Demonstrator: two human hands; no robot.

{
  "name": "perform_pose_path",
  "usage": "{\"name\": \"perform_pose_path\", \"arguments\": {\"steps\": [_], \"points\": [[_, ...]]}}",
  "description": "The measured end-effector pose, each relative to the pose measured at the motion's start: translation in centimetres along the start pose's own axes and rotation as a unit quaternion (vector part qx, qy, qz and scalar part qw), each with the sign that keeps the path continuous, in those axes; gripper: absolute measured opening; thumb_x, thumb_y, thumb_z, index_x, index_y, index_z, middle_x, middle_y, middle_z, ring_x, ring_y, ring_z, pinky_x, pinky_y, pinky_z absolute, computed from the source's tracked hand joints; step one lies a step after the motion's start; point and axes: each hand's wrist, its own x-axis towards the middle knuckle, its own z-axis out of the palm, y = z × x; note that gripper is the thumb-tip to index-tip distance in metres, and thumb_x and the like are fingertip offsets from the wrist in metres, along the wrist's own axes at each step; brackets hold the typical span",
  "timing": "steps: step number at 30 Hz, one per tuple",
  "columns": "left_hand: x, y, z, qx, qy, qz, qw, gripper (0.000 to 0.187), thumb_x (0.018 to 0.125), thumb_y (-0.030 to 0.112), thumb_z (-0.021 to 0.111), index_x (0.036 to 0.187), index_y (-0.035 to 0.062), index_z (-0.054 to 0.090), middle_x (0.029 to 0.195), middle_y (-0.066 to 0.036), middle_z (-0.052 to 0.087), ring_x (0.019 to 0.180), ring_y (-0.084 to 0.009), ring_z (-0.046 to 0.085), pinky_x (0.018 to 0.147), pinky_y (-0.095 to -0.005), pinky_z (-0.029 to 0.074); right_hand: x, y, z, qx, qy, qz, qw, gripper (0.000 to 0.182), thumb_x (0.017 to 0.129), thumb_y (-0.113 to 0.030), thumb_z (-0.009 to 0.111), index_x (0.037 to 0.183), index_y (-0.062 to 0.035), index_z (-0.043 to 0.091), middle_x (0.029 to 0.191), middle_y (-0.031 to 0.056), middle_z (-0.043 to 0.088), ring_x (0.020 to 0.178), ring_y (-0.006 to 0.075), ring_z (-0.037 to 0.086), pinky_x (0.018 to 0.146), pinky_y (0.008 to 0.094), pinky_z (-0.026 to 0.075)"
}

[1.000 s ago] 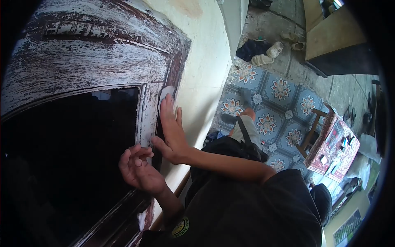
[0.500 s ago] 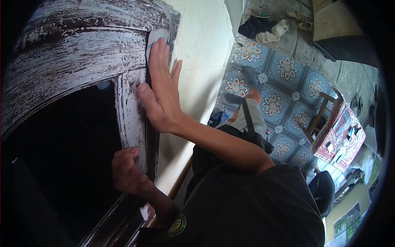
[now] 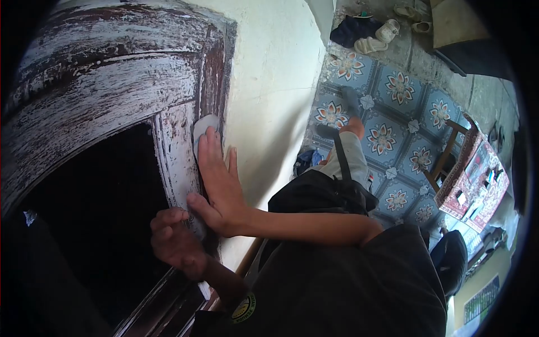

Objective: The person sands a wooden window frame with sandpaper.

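My right hand (image 3: 218,191) lies with its fingers stretched flat over a pale grey piece of sandpaper (image 3: 205,124), pressing it to the upright of a wooden frame (image 3: 178,132). White, scuffed paint covers the wood, and dark brown shows through in streaks. The sandpaper sticks out past the fingertips; the rest is hidden under the hand. Close by, my left hand (image 3: 177,241) is curled closed in front of the upright's lower part, beside a dark panel or opening (image 3: 95,236). Whether its fingers grip anything is hidden.
A cream wall (image 3: 269,73) adjoins the frame. Patterned blue tiles (image 3: 387,101) cover the floor, with shoes (image 3: 379,38) at the far edge. To the right stands a small table with a red patterned cloth (image 3: 474,174) and small items on it. A dark bag (image 3: 314,194) hangs against my body.
My right hand has slid down the upright toward my left hand, carrying the sandpaper along. My left hand stays curled in nearly the same place. The view has shifted slightly.
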Motion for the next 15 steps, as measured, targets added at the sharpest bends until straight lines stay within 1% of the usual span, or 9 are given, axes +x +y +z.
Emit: {"name": "perform_pose_path", "arguments": {"steps": [2,4,5,8,9,10,12,13,15], "points": [[-0.2,-0.1,0.0,0.000,0.003,-0.014,1.000,0.061,0.089,0.041,0.059,0.135,0.0023,0.050,0.122,-0.024,0.051,0.114,-0.0316,0.048,0.098,-0.0435,0.038,1.2,-0.5,-0.5,-0.023,-0.009,0.002,1.000,0.082,0.100,-0.043,0.038,0.151,0.0107,0.004,0.156,0.0363,0.002,0.147,0.0504,0.000,0.113,0.0621,-0.006],[-0.2,0.1,0.2,0.000,0.011,-0.014,1.000,0.060,0.089,0.041,0.060,0.134,0.0023,0.051,0.123,-0.025,0.051,0.113,-0.0311,0.049,0.098,-0.0431,0.038,5.9,-0.8,-1.9,-0.007,0.091,-0.015,0.996,0.083,0.099,-0.043,0.040,0.151,0.0104,0.003,0.157,0.0360,0.002,0.147,0.0497,0.000,0.113,0.0622,-0.005],[-0.5,0.1,0.4,0.004,0.018,-0.016,1.000,0.060,0.089,0.041,0.060,0.134,0.0023,0.051,0.123,-0.025,0.051,0.113,-0.0311,0.049,0.098,-0.0431,0.038,7.9,-0.4,-2.4,-0.019,0.112,-0.029,0.993,0.083,0.099,-0.043,0.040,0.151,0.0096,0.002,0.157,0.0360,0.002,0.147,0.0493,0.000,0.114,0.0619,-0.004],[-0.2,0.1,0.2,0.019,0.024,-0.018,0.999,0.060,0.089,0.040,0.060,0.135,0.0029,0.051,0.124,-0.025,0.050,0.113,-0.0309,0.050,0.098,-0.0419,0.038,5.0,-0.3,-2.2,-0.011,0.048,-0.014,0.999,0.086,0.099,-0.050,0.035,0.152,0.0074,-0.001,0.158,0.0343,-0.003,0.148,0.0467,-0.003,0.114,0.0594,-0.009],[0.0,0.0,0.1,0.022,0.013,-0.012,1.000,0.060,0.088,0.039,0.061,0.134,0.0024,0.051,0.124,-0.025,0.051,0.114,-0.0310,0.050,0.098,-0.0416,0.039,2.9,0.3,-1.4,-0.015,0.021,-0.014,1.000,0.087,0.098,-0.049,0.036,0.152,0.0073,-0.001,0.158,0.0340,-0.002,0.148,0.0468,-0.003,0.113,0.0599,-0.008],[0.0,0.0,0.0,0.025,0.001,-0.013,1.000,0.060,0.088,0.038,0.061,0.134,0.0019,0.051,0.125,-0.025,0.051,0.115,-0.0311,0.050,0.099,-0.0413,0.039,3.1,0.3,-1.4,-0.014,0.024,-0.013,1.000,0.087,0.098,-0.049,0.036,0.152,0.0073,-0.001,0.158,0.0340,-0.002,0.148,0.0468,-0.003,0.113,0.0599,-0.008],[-0.2,0.0,0.1,0.018,0.007,-0.019,1.000,0.059,0.088,0.038,0.061,0.134,0.0012,0.051,0.125,-0.025,0.051,0.115,-0.0315,0.050,0.098,-0.0419,0.040,3.4,0.5,-1.1,-0.018,0.049,-0.038,0.998,0.087,0.097,-0.047,0.042,0.152,0.0090,0.003,0.157,0.0352,0.004,0.147,0.0487,0.000,0.112,0.0640,-0.006],[-0.3,0.0,0.1,0.014,0.016,-0.020,1.000,0.059,0.088,0.037,0.061,0.133,0.0004,0.051,0.125,-0.026,0.051,0.115,-0.0319,0.050,0.097,-0.0426,0.040,5.9,0.5,-1.8,-0.026,0.084,-0.064,0.994,0.087,0.098,-0.048,0.040,0.152,0.0085,0.003,0.157,0.0348,0.004,0.147,0.0490,0.001,0.112,0.0637,-0.006],[-0.1,0.0,0.6,0.034,0.033,-0.025,0.999,0.058,0.088,0.036,0.061,0.131,-0.0003,0.052,0.124,-0.026,0.052,0.114,-0.0323,0.051,0.097,-0.0431,0.041,10.0,0.7,-3.4,-0.043,0.100,-0.079,0.991,0.086,0.098,-0.048,0.039,0.152,0.0081,0.002,0.158,0.0343,0.002,0.148,0.0479,-0.001,0.113,0.0615,-0.008]]}}
